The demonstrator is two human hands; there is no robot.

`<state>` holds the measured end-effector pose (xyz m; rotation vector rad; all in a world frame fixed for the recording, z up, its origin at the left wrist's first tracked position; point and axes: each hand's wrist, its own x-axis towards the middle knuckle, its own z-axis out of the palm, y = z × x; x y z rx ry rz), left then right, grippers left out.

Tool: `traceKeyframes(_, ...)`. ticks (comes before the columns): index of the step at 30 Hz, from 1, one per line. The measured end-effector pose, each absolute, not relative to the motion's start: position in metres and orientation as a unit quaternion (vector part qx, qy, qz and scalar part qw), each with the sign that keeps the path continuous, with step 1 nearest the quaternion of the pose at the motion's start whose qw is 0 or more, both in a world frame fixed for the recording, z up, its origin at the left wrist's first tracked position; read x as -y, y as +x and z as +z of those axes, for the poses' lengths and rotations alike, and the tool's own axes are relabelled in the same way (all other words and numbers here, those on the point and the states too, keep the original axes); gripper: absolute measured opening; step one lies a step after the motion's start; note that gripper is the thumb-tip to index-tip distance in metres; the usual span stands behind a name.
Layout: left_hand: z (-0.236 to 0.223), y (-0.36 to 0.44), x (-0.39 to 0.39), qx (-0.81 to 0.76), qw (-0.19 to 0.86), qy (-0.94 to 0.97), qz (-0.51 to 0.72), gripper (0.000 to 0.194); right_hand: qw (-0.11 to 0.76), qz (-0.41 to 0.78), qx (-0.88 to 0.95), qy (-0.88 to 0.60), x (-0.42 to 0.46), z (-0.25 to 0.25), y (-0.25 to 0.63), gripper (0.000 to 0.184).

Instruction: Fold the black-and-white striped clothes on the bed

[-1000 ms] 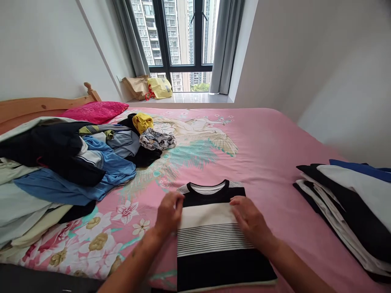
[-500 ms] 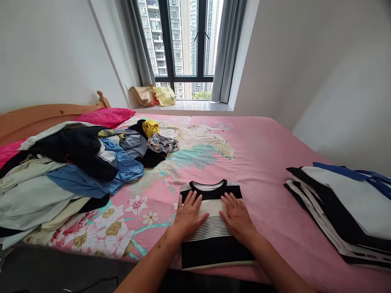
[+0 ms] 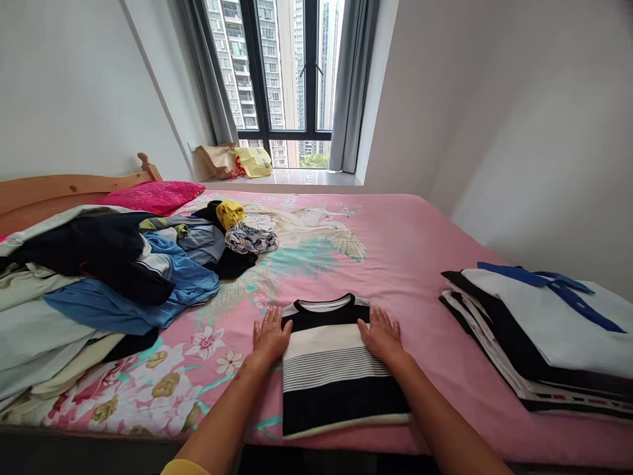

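Note:
A folded black, cream and striped knit top [image 3: 341, 363] lies flat near the bed's front edge, its round black neckline toward the window. My left hand [image 3: 271, 335] rests at the top's left side, fingers spread, mostly over the pink sheet with the thumb at the fabric's edge. At the opposite side, my right hand [image 3: 382, 334] lies with fingers apart, its thumb on the top and its other fingers beyond the edge. Neither hand grasps anything.
A loose heap of clothes [image 3: 113, 270] covers the bed's left side. On the right stands a folded stack of clothes [image 3: 544, 330] with a blue-trimmed white garment uppermost. A magenta pillow [image 3: 153, 196] lies by the wooden headboard [image 3: 74, 188]. Bags [image 3: 253, 162] sit on the windowsill.
Both hands have slid outward from the front of the knit top to its left and right edges. The view has turned slightly to the right.

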<state>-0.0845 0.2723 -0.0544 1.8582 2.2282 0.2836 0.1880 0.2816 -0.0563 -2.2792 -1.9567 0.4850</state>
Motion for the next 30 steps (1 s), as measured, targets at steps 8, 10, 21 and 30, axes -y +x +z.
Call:
traceKeyframes(8,-0.054,-0.026,-0.211,-0.572,0.06,0.81,0.115,0.064,0.101,0.112,0.759,-0.633,-0.254,-0.055,0.174,0.059)
traceKeyframes(10,-0.057,-0.021,-0.189,-0.545,0.08,0.829,0.095,0.063,0.085,0.144,0.746,-0.644,-0.239,-0.062,0.176,0.06)
traceKeyframes(21,-0.07,-0.056,-0.09,-0.547,0.064,0.816,0.176,0.055,0.331,0.156,0.618,-0.696,-0.118,-0.088,0.243,0.032)
traceKeyframes(30,-0.052,-0.059,-0.096,-0.745,0.276,0.581,0.175,0.042,0.191,0.24,0.601,-0.738,-0.134,-0.059,0.25,0.047)
